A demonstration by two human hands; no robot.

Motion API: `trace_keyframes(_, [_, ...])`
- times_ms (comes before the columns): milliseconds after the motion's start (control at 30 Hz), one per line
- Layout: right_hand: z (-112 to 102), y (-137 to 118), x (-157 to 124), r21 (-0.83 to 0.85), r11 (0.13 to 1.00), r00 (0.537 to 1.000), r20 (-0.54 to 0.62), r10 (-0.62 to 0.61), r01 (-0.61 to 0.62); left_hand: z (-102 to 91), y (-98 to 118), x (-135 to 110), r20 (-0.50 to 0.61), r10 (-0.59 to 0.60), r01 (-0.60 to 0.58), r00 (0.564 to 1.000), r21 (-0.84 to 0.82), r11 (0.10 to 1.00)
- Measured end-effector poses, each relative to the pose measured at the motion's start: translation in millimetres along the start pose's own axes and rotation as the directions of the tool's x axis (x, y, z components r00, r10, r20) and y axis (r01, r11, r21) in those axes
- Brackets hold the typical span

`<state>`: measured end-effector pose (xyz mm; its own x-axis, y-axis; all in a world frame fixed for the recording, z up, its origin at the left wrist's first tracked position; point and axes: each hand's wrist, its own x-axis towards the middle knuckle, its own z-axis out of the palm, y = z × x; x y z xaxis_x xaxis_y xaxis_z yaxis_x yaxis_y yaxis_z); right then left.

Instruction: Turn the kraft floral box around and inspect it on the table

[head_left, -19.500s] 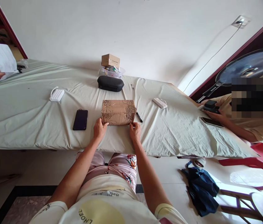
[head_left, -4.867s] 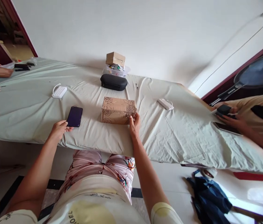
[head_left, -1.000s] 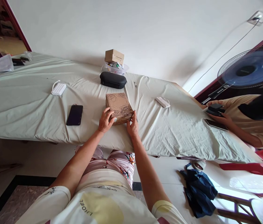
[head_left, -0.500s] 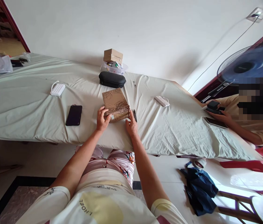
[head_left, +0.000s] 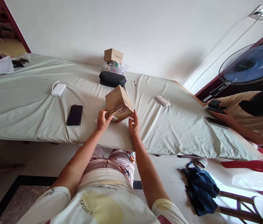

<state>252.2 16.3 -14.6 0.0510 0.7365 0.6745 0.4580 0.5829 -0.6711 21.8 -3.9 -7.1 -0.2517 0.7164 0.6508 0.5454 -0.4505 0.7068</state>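
Note:
A brown cardboard box with drawn floral lines is tipped up on its near end above the sheet-covered table. My left hand grips its lower left corner with curled fingers. On the lower right edge rests my right hand, fingers pressed against the box. A black phone lies to the left of my left hand.
A black case, a clear tub with a small taped box on it, and two white packs lie on the table. A person at the right holds a dark device beside a phone. A fan stands behind.
The box has been turned end-on and then lifted and tilted up on its near end between both hands. The black pen beside it is now hidden.

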Motion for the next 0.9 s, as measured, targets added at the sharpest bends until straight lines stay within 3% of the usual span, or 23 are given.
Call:
trace_keyframes(200, [3.3, -4.1, -1.0, -0.012, 0.996, 0.985, 0.145, -0.089, 0.092, 4.8, 6.8, -3.5, 0.286, -0.033, -0.063, 0.958, 0.321, 0.945])
trace_keyframes(333, [5.9, -4.6, -2.4, -0.066, 0.995, 0.965, 0.255, -0.062, 0.081, 4.8, 5.1, -2.1, 0.306, -0.117, -0.003, 0.945, 0.366, 0.931])
trace_keyframes(533, [7.7, -7.8, -3.3, -0.188, 0.974, 0.937, 0.344, -0.054, 0.125, 0.8, -2.5, 2.6, 0.258, -0.152, 0.082, 0.954, 0.263, 0.961])
trace_keyframes(733, [5.4, -12.0, -3.9, -0.15, 0.989, 0.959, 0.279, 0.054, -0.012, -1.9, -8.1, 4.3, 0.229, -0.119, 0.109, 0.966, 0.057, 0.992])
trace_keyframes(900, [0.2, -19.8, -3.6, -0.086, 0.992, 0.981, 0.18, -0.074, 0.091, -0.6, -12.9, 2.3, 0.204, -0.183, 0.2, 0.962, -0.068, 0.977])
